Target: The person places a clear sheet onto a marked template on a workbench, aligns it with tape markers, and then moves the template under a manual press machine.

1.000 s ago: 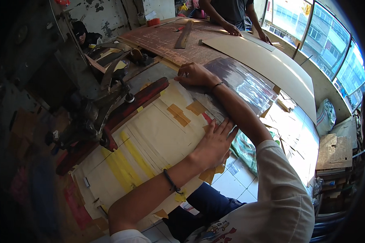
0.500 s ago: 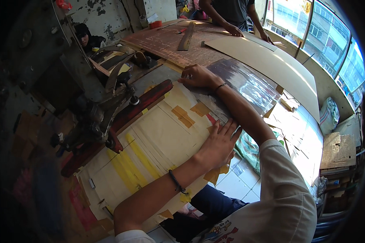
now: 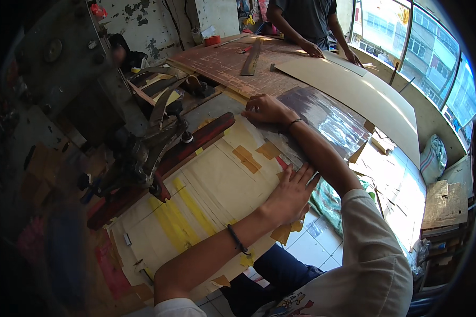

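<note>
My left hand [image 3: 290, 196] lies with its fingers stretched out on the right edge of a cream board [image 3: 217, 185] patched with yellow and brown tape. At the board's far right corner, my right hand [image 3: 269, 110] has its fingers curled down; what they grip, if anything, is hidden. A dark red bar [image 3: 198, 140] runs along the board's left side, beneath a dark metal machine [image 3: 137, 158] with a round-tipped rod. Under my right forearm lies a shiny dark sheet [image 3: 322, 113].
Beyond stands a reddish-brown table [image 3: 217, 61] bearing a ruler-like strip [image 3: 252, 57] and a large pale sheet [image 3: 365, 84]. Another person's hands [image 3: 313, 50] rest on that sheet. A green plastic bag [image 3: 327, 203] and scraps lie on the tiled floor at right.
The whole view has shifted slightly, so things sit a little lower and further right. Both my hands keep nearly the same places at the board.
</note>
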A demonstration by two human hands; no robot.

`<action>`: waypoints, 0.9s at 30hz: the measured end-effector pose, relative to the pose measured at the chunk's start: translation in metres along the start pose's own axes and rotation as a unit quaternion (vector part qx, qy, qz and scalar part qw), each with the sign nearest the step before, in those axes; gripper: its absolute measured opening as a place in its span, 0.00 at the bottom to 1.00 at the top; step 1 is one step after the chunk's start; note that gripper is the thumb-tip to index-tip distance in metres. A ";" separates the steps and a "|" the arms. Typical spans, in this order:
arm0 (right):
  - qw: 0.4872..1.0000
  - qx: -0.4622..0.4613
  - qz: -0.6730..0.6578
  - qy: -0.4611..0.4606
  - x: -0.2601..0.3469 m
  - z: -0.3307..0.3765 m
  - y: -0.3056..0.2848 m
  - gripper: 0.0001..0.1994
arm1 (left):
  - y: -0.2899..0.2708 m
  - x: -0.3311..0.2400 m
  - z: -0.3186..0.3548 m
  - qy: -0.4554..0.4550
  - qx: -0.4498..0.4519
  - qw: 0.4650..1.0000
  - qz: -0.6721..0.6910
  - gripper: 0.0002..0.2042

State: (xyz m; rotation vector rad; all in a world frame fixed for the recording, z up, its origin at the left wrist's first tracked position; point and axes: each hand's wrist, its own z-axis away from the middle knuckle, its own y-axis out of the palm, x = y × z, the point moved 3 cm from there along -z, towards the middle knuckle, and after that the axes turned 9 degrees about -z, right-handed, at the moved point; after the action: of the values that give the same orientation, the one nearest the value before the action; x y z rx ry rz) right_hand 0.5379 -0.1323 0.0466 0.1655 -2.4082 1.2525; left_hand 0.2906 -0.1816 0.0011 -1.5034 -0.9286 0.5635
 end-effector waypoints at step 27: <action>1.000 0.010 0.009 0.006 0.002 0.002 0.000 0.20 | 0.001 0.000 -0.001 -0.014 0.016 1.000 0.008 0.41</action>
State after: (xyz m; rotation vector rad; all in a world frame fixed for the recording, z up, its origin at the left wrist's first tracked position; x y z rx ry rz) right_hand 0.5356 -0.1337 0.0460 0.1433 -2.3920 1.2830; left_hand 0.2915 -0.1826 0.0001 -1.4791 -0.9257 0.6086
